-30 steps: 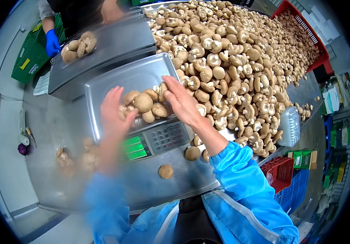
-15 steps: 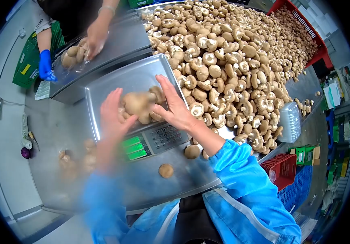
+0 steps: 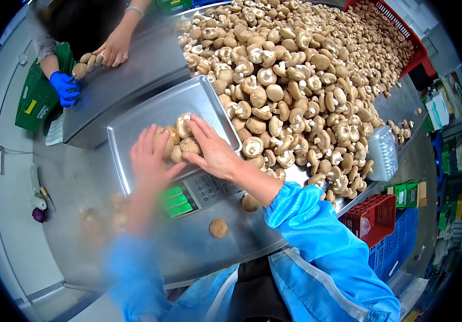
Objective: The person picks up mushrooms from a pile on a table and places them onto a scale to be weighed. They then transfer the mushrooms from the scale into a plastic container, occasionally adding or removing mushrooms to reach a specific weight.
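On the metal pan [image 3: 150,118] of a scale sits a small cluster of brown shiitake mushrooms [image 3: 189,145]. My right hand [image 3: 212,152] lies over its right side, fingers long and touching the caps. From the left, my left hand [image 3: 153,158] cups the same cluster, slightly blurred. The mushrooms are held between both palms; whether a clear tray lies under them I cannot make out. Below the pan are the scale's keypad [image 3: 212,187] and lit green display [image 3: 176,200]. One loose mushroom [image 3: 218,228] lies on the steel table in front.
A large heap of mushrooms [image 3: 295,91] fills the right side, with a red crate [image 3: 421,53] behind it. Stacked clear plastic trays [image 3: 382,153] stand at its edge. Across the table, another person's gloved hand [image 3: 65,88] and bare hand [image 3: 115,47] handle a mushroom pack [image 3: 83,65].
My hands have closed in on the cluster, which now rests lower and sharper on the pan. The other person's hands have lifted their pack a little away and turned it.
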A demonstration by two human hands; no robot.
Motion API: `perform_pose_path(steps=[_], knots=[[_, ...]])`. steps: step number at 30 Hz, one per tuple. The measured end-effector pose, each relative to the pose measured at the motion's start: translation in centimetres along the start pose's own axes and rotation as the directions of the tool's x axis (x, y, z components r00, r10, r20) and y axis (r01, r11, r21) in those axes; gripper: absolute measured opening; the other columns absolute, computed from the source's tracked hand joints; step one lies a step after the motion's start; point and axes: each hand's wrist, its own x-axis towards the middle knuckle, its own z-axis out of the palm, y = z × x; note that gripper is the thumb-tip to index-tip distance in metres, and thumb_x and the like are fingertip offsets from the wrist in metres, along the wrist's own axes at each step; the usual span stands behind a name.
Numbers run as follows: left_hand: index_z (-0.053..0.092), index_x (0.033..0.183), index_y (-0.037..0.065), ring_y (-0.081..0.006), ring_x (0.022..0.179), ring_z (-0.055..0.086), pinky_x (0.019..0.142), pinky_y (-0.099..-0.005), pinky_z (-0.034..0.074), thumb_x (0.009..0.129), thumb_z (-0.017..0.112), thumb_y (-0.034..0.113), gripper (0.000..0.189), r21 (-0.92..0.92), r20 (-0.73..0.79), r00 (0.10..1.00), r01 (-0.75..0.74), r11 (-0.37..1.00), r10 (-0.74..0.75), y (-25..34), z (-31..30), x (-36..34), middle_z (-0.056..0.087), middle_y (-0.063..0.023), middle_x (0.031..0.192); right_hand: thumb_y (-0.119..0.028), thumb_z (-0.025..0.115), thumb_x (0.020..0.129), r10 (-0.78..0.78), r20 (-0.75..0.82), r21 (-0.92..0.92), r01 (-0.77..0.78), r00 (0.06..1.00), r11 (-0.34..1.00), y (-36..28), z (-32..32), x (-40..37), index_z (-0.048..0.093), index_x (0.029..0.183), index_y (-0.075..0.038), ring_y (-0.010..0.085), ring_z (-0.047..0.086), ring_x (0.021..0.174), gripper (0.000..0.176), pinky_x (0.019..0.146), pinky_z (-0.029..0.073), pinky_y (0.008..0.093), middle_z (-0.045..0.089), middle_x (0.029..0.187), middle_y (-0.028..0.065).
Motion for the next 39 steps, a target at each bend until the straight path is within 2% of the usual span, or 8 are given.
perform_pose_path(steps=[11,16,18,23,27,33,35,39], knots=[[0.043,0.146,0.011,-0.0408,0.140,0.036,0.113,-0.0532,0.028,0.066,0.084,0.040,0.094,0.159,-0.046,0.997,0.064,0.985,-0.057,1.6,-1.7,1.7,0.038,-0.0185,0.153,-0.022,0.062,0.095,0.105,-0.250,0.218,-0.050,0.963,0.975,-1.0,-4.8,-7.4,0.049,0.136,0.000,0.0372,0.048,0.130,0.049,0.110,0.038,0.0413,0.053,0.137,0.0209],[0.034,0.149,0.004,-0.0415,0.144,0.031,0.117,-0.0516,0.027,0.070,0.085,0.025,0.096,-0.379,-0.032,0.991,-0.130,0.916,0.127,6.7,-1.7,-10.0,0.038,-0.0230,0.152,-0.001,0.065,0.085,0.159,-0.476,-0.020,-0.192,0.865,0.981,2.6,-10.0,-21.4,0.058,0.127,-0.003,0.0319,0.056,0.122,0.043,0.105,0.042,0.0389,0.059,0.129,0.0166],[0.032,0.149,0.002,-0.0400,0.142,0.034,0.115,-0.0494,0.030,0.071,0.085,0.018,0.096,-0.345,0.310,0.951,0.089,0.934,0.023,9.1,-1.7,-17.0,0.039,-0.0236,0.151,0.001,0.063,0.085,0.273,-0.575,-0.058,-0.371,0.771,0.927,3.5,-12.4,-27.3,0.058,0.128,-0.002,0.0292,0.055,0.123,0.043,0.105,0.042,0.0377,0.060,0.128,0.0150],[0.029,0.147,-0.002,-0.0403,0.139,0.035,0.113,-0.0472,0.033,0.075,0.084,0.022,0.094,-0.573,0.282,0.916,0.401,0.715,-0.287,15.0,4.5,-23.1,0.035,-0.0232,0.150,-0.011,0.069,0.087,0.451,-0.640,-0.222,-0.712,0.622,0.666,5.3,-14.1,-36.6,0.048,0.137,0.000,0.0376,0.049,0.128,0.055,0.109,0.037,0.0432,0.054,0.135,0.0219],[0.025,0.148,-0.003,-0.0428,0.140,0.033,0.115,-0.0479,0.031,0.075,0.083,0.022,0.095,-0.642,0.239,0.954,0.294,0.708,-0.180,19.7,7.6,-19.0,0.027,-0.0262,0.153,-0.040,0.075,0.081,0.507,-0.552,-0.443,-0.748,0.662,0.494,5.9,-11.5,-36.8,0.045,0.139,0.000,0.0469,0.042,0.128,0.076,0.108,0.033,0.0510,0.041,0.141,0.0315],[0.022,0.149,-0.001,-0.0467,0.143,0.024,0.117,-0.0500,0.026,0.073,0.085,0.020,0.101,-0.707,0.166,0.985,0.156,0.690,-0.053,24.8,11.8,-13.7,0.016,-0.0292,0.156,-0.032,0.072,0.083,0.581,-0.602,-0.325,-0.833,0.547,0.447,4.4,-10.1,-34.0,0.044,0.138,0.002,0.0479,0.039,0.131,0.071,0.108,0.034,0.0509,0.036,0.145,0.0315],[0.022,0.149,0.000,-0.0480,0.144,0.021,0.118,-0.0506,0.025,0.071,0.086,0.020,0.103,-0.700,0.134,0.991,0.085,0.709,0.013,26.6,13.2,-12.1,0.017,-0.0300,0.156,-0.024,0.072,0.083,0.645,-0.584,-0.023,-0.804,0.493,0.594,5.1,-9.0,-33.6,0.045,0.135,0.002,0.0463,0.039,0.133,0.064,0.109,0.036,0.0493,0.036,0.146,0.0293],[0.024,0.149,0.000,-0.0498,0.144,0.018,0.118,-0.0556,0.020,0.070,0.086,0.022,0.103,-0.655,0.008,0.986,-0.122,0.746,0.167,29.8,15.5,-8.3,0.019,-0.0280,0.156,-0.016,0.074,0.081,0.316,-0.725,-0.202,-0.627,0.612,0.752,7.5,-7.6,-31.3,0.049,0.129,-0.001,0.0413,0.047,0.125,0.056,0.102,0.044,0.0444,0.040,0.143,0.0245]])
